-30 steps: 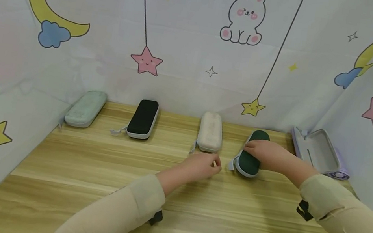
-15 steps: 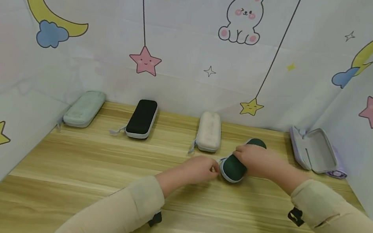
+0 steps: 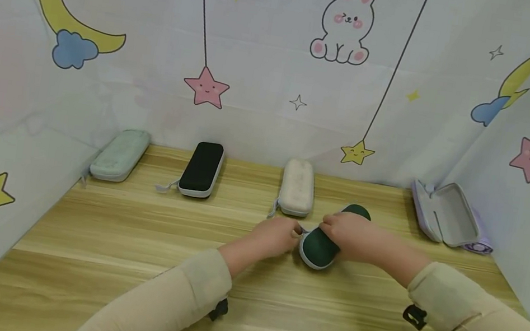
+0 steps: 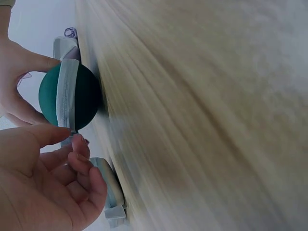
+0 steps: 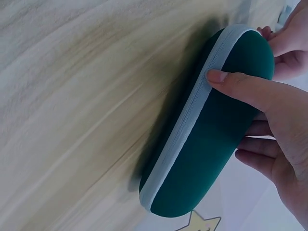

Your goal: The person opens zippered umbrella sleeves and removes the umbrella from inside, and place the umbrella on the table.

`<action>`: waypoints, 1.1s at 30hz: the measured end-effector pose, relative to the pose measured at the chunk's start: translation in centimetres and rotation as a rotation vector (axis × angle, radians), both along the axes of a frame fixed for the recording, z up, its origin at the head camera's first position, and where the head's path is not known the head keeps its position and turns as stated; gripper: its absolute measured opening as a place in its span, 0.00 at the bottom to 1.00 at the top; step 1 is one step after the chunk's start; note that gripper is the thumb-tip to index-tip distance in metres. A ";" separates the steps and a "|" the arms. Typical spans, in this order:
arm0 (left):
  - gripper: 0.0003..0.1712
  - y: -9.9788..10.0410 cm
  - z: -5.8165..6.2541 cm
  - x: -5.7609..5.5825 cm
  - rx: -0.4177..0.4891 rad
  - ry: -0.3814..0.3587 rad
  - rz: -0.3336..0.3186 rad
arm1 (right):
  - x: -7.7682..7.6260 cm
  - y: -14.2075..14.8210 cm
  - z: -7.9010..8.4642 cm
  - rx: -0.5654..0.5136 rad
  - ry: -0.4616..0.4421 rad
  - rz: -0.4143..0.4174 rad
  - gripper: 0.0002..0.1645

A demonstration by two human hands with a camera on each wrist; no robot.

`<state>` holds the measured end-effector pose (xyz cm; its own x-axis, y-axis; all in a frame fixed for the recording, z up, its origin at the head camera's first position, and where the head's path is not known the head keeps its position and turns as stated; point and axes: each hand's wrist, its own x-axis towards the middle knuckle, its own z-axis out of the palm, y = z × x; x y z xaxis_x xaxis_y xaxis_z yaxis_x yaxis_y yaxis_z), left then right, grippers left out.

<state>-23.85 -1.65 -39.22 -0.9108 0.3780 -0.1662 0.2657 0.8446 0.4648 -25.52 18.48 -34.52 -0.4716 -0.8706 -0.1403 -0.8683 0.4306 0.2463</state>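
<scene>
Softly lit. Shadowed on the worktop (image 5: pixel 72 106) beside the case (image 5: pixel 211 144). Blurred in the left wrist view.

The wood-grain worktop (image 3: pixel 82 236) carries four zip cases along its back edge. A mint case (image 3: pixel 121 155) lies closed in the back left corner; to its right, a closed black case (image 3: pixel 202 167) has its grey strap (image 3: pixel 167 187) turned toward the left edge. A cream case (image 3: pixel 298 187) lies closed near the middle of the back edge, and a lilac case (image 3: pixel 453 212) sits open in the back right corner. Behind hangs white cloth (image 3: pixel 274 25) printed with a winking rabbit (image 3: pixel 347 24), a yellow moon (image 3: pixel 59 9) and smiling stars (image 3: pixel 206 88).
</scene>
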 end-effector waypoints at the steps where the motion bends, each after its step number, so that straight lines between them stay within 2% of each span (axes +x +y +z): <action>1: 0.17 0.0 0.0 -0.1 -0.003 0.006 -0.005 | 0.1 -0.1 0.1 0.006 0.003 0.004 0.36; 8: 0.13 -0.5 0.0 0.0 -0.034 0.046 -0.046 | 0.4 -0.6 0.1 0.006 0.005 0.010 0.35; 11: 0.12 -0.8 0.0 0.0 -0.030 0.034 -0.059 | 0.5 -0.7 -0.1 -0.002 0.005 0.000 0.36; 16: 0.14 -1.1 -0.1 -0.1 0.011 -0.027 -0.075 | 0.7 -0.7 -0.2 0.000 0.008 -0.028 0.37; 23: 0.12 -1.2 0.2 0.0 -0.026 -0.033 -0.098 | 1.1 -0.8 0.0 0.027 0.003 -0.024 0.37; 26: 0.12 -1.3 0.2 0.1 -0.052 -0.009 -0.108 | 1.2 -0.6 0.1 0.004 -0.054 -0.052 0.39; 33: 0.12 -1.8 0.0 0.3 -0.112 0.034 -0.133 | 1.3 0.4 0.7 -0.039 -0.256 -0.137 0.39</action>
<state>-23.57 -3.42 -39.18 -0.8595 0.4768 -0.1839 0.3929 0.8467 0.3588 -24.25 18.92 -33.82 -0.5389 -0.8081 -0.2376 -0.8330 0.5533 0.0076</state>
